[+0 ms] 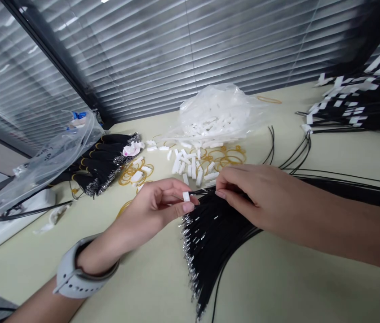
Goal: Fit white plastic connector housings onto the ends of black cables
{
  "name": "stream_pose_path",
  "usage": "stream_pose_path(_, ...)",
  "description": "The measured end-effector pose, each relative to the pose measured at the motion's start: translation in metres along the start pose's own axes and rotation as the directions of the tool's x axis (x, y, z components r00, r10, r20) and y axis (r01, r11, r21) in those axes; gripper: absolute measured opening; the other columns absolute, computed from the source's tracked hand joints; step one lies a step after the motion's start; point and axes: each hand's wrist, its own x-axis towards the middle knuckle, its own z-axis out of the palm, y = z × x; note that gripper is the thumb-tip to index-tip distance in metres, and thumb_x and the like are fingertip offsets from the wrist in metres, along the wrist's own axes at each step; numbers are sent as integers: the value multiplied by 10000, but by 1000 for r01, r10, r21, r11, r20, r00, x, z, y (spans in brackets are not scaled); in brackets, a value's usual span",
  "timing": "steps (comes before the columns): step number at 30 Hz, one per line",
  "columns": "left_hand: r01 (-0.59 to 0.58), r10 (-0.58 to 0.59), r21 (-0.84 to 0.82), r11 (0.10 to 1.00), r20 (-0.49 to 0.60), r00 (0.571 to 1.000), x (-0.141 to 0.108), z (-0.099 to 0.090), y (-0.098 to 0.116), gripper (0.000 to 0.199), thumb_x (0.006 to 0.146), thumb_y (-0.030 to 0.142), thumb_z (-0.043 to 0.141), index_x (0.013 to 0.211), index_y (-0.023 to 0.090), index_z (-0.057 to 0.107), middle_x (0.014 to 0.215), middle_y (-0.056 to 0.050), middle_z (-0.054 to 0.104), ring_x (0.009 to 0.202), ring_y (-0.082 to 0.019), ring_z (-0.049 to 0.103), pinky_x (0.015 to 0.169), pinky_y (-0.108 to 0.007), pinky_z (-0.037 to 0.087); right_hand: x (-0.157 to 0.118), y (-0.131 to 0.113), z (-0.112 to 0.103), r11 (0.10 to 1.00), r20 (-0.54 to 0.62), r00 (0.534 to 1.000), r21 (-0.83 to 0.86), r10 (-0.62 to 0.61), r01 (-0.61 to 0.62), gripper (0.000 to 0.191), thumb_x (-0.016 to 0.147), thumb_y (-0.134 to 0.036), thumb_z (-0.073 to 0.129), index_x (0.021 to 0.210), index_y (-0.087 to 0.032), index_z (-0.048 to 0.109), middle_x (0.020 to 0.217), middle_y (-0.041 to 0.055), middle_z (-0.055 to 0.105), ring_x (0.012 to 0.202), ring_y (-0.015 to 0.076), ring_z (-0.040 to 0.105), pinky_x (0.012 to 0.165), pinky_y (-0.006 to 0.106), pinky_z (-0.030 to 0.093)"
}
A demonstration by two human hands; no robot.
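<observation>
My left hand [163,204] pinches a small white connector housing [186,196] between thumb and fingers. Black wires [203,191] run from that housing toward my right hand [240,190], whose thumb and forefinger are closed on them. Beneath both hands a thick fan of black wires [217,242] lies on the table, its silvery tips [190,264] facing left. Just beyond my hands is a scatter of loose white housings [193,168]. How far the wires sit inside the held housing is too small to tell.
A clear bag of white pieces [215,114] stands at the back. Yellow rubber bands [227,157] lie before it. Bundled black wires [99,163] and a plastic bag [41,166] are at left. Wires with white ends [351,103] are piled at back right, on the pale table [294,278].
</observation>
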Motion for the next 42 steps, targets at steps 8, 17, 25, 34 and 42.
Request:
stream_pose_path(8, 24, -24, -35, 999, -21, 999, 0, 0, 2, 184, 701, 210, 635, 849, 135, 556, 781, 9, 634, 721, -38, 600, 653, -101, 465, -2, -4, 3, 994, -51, 996, -79, -78, 74, 163, 846, -139, 390, 710, -137, 481, 676, 3, 500, 602, 90, 430, 550, 226, 261)
stream_pose_path(17, 12, -11, -56, 998, 12, 1000, -2, -1, 0, 166, 723, 215, 614, 862, 155, 547, 800, 25, 660, 842, -65, 626, 705, -98, 470, -3, -4, 2, 990, -56, 995, -117, -85, 78, 117, 808, -86, 427, 714, -136, 475, 667, 1, 488, 584, 84, 429, 534, 223, 259)
stream_pose_path(25, 21, -22, -81, 997, -4, 1000, -1, 0, 1, 182, 710, 219, 626, 858, 147, 549, 789, 17, 675, 829, -84, 641, 698, -121, 485, -9, 1, 7, 974, -58, 986, -175, -154, 142, 113, 787, -45, 437, 774, -141, 496, 731, 9, 500, 636, 89, 428, 557, 222, 266)
stream_pose_path(34, 6, -6, -33, 999, -9, 1000, -1, -1, 0, 182, 716, 215, 621, 869, 149, 547, 777, 27, 648, 814, -70, 628, 689, -106, 469, -5, -7, 2, 994, -89, 993, -86, -82, 74, 159, 852, -150, 382, 721, -145, 471, 673, 0, 493, 575, 82, 417, 538, 228, 271)
stream_pose_path(42, 8, -8, 5, 1000, -36, 999, 1, -1, -3, 208, 680, 236, 651, 849, 145, 570, 798, -10, 640, 784, -97, 626, 661, -153, 480, -4, -3, 5, 999, -57, 997, -13, -42, 42, 177, 864, -204, 363, 745, -150, 482, 671, -1, 510, 570, 74, 421, 537, 221, 268)
